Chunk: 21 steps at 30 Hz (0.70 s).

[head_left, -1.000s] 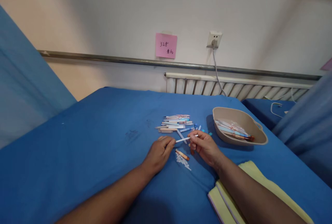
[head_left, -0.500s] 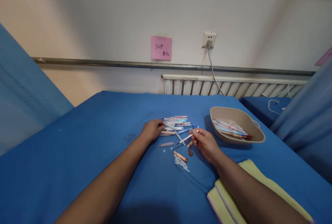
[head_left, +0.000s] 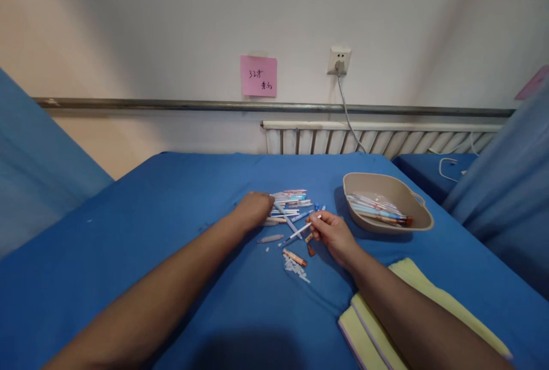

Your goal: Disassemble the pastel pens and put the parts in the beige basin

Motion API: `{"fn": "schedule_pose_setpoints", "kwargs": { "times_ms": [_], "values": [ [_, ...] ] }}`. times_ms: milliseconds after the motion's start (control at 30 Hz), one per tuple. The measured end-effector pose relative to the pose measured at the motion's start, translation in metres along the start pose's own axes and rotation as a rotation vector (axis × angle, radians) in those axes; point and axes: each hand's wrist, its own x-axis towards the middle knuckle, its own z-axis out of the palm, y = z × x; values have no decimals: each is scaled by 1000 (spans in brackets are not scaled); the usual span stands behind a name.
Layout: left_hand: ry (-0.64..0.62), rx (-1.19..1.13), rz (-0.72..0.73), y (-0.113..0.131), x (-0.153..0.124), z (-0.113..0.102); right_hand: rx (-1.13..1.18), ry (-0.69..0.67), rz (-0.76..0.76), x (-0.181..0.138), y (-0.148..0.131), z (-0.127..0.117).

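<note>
The right hand [head_left: 332, 234] pinches a thin white refill [head_left: 298, 232] just above the table [head_left: 171, 187], while beyond it the left hand [head_left: 254, 209] curls over the pile of pens [head_left: 294, 198], its grip hidden, seemingly picking out a barrel, which calls for a fine pinch.

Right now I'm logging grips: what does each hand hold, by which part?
The right hand pinches a thin white pen near its far end; left hand lies on the pen pile, grip unclear.
</note>
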Motion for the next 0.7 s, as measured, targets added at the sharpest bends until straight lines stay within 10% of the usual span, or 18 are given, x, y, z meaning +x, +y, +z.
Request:
{"fn": "schedule_pose_setpoints", "kwargs": {
  "times_ms": [200, 433, 700],
  "values": [
    [113, -93, -42, 7, -32, -10, 46, 23, -2, 0, -1, 1],
    [178, -1084, -237, 42, -89, 15, 126, 22, -21, -6, -7, 5],
    [164, -1159, -273, 55, -106, 23, 81, 1, -57, -14, -11, 9]
  ]
}}
